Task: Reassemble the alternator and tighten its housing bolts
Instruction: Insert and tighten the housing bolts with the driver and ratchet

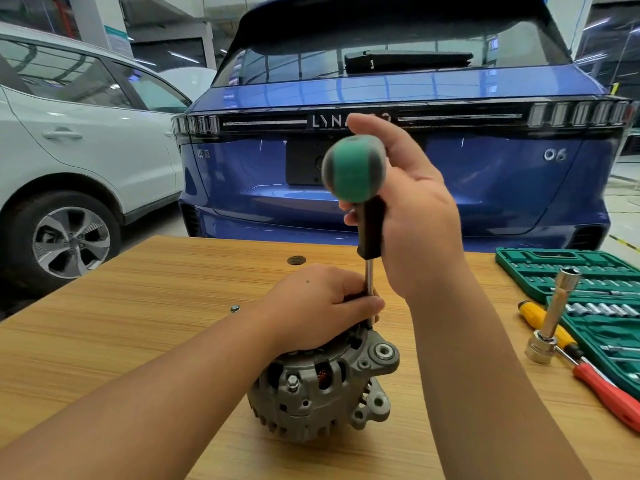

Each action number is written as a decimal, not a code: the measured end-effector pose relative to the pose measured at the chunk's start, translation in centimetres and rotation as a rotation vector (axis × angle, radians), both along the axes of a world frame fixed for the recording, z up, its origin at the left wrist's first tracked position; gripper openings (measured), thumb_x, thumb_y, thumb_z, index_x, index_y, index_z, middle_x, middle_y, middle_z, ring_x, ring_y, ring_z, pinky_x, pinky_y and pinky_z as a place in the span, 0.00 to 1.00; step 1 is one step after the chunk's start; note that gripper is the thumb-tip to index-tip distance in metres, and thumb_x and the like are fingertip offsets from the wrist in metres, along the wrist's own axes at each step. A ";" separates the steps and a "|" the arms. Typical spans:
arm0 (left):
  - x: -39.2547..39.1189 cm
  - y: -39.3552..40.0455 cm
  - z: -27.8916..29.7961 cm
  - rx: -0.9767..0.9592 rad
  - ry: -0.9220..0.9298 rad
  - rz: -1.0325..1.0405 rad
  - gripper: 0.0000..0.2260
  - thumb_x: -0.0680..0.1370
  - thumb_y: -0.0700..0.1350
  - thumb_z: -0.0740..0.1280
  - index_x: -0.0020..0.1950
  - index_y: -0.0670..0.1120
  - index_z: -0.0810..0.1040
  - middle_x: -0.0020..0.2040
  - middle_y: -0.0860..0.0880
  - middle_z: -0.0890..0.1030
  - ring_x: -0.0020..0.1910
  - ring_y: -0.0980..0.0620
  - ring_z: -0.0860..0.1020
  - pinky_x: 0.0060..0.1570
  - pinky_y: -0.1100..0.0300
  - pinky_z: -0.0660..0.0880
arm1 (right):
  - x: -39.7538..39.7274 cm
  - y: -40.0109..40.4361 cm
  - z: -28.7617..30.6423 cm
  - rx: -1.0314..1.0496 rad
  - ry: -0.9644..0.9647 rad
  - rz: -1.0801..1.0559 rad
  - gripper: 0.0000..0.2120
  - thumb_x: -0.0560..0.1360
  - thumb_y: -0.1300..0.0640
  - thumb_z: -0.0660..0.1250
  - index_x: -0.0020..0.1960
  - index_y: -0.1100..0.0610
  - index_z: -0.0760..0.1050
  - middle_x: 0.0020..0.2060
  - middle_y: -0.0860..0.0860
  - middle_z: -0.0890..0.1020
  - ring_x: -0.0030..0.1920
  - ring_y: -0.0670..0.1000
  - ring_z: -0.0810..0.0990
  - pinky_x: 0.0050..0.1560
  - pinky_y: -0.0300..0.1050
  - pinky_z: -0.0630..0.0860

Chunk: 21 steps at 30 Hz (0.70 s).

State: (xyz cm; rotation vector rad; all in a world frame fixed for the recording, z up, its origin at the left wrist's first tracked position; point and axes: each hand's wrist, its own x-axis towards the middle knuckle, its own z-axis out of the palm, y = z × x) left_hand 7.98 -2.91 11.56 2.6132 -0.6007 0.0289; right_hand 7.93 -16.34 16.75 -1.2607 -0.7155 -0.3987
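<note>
**Alternator on desk: driver being held over a housing fastener**

Item 1. White car (69,140), standing at far left beyond the desk, wheel showing.

Item 2. Small silver bolt or nut (235,308), lying loose on the wood-grain desk (121,323), left of the work; probably waiting its turn.

Item 3. Left hand (311,303), fingers curling over the top of the grey cast-metal alternator (322,386) and pinching the driver's shaft low down, seemingly pinning the housing and guiding the tip onto a fastener.

Item 4. The alternator is sitting near the desk's front middle, copper windings showing through its vents, mounting ears pointing right.

Item 5. Green-and-grey-handled driver with black neck and steel shaft (360,188), standing nearly upright; the tip is hiding behind the left fingers.

Item 6. Right hand (415,209), fingers wrapping loosely round the handle from behind, apparently turning it.

Item 7. Blue hatchback car (485,174), filling the background of a lit workshop.

Item 8. Chrome socket extension (554,313), standing tilted on a socket; yellow-handled (543,320) and red-handled (609,396) tools lying beside it.

Item 9. Green plastic socket-set case (588,271), lying open at far right within reach.
</note>
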 end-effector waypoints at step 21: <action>0.0 0.1 0.1 0.020 -0.017 -0.020 0.13 0.82 0.61 0.62 0.53 0.58 0.83 0.45 0.58 0.84 0.45 0.60 0.79 0.51 0.49 0.78 | -0.2 -1.6 0.9 0.187 0.427 0.329 0.17 0.69 0.49 0.69 0.54 0.56 0.77 0.39 0.50 0.82 0.36 0.49 0.77 0.42 0.43 0.67</action>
